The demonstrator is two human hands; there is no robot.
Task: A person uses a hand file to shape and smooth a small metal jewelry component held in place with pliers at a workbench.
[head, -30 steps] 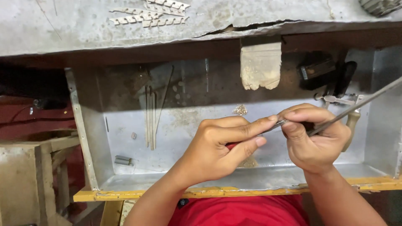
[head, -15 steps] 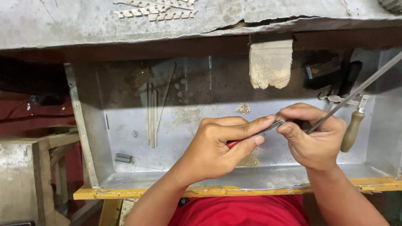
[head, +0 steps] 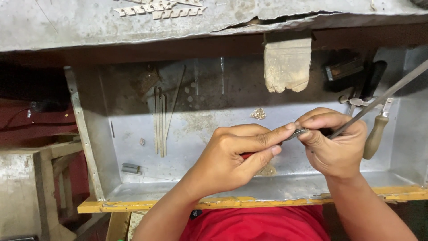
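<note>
A: What has the person got between the fingers?

B: The left hand (head: 234,154) is closed up, thumb and forefinger pinching a thin metal piece (head: 298,133) right at the fingertips. A bit of red shows under that hand's fingers; I cannot tell what it is.

A: And the right hand (head: 332,145)?

B: Also curled shut, meeting the left fingertips on the same piece. A long metal file (head: 379,97) runs out from those fingers up toward the right.

A: Where are the hands?

B: Over a metal tray (head: 133,187) with a yellow front edge. Just beyond the right knuckles lies a tool with a wooden handle (head: 375,136). Past the left fingertips sits a small pile of metal bits (head: 258,113), and well off to the left, 1 bundle of thin rods (head: 159,122) and a small cylinder (head: 131,168).
</note>
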